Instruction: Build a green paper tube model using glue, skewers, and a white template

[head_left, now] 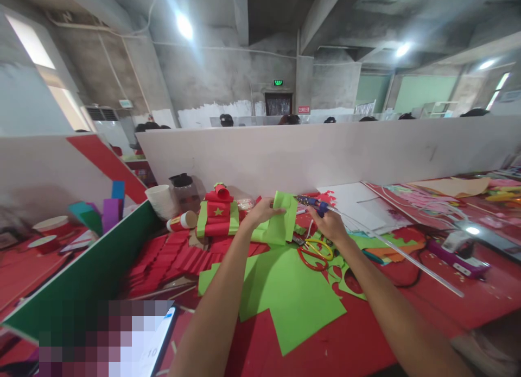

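Note:
My left hand [261, 211] is closed on the edge of a folded light-green sheet [284, 219], which stands partly upright. In my right hand [330, 225] is a blue glue gun [320, 206], its nozzle pointing left at the sheet's right side. Whether the tip touches the sheet I cannot tell. A long clear glue stick [401, 252] sticks out from the back of the gun toward the lower right. Below my hands lie flat green sheets [293, 295]. Scissors with red and yellow handles [315, 255] rest beside them, under my right hand.
Folded red strips [179, 257] and a red-and-green piece with a star [218, 211] lie left. Behind them stand white cups [161, 200] and a dark-lidded jar [183, 189]. A green board [89, 268], phone [163, 333], purple power strip [459, 260] and white partition [325, 154] surround the work area.

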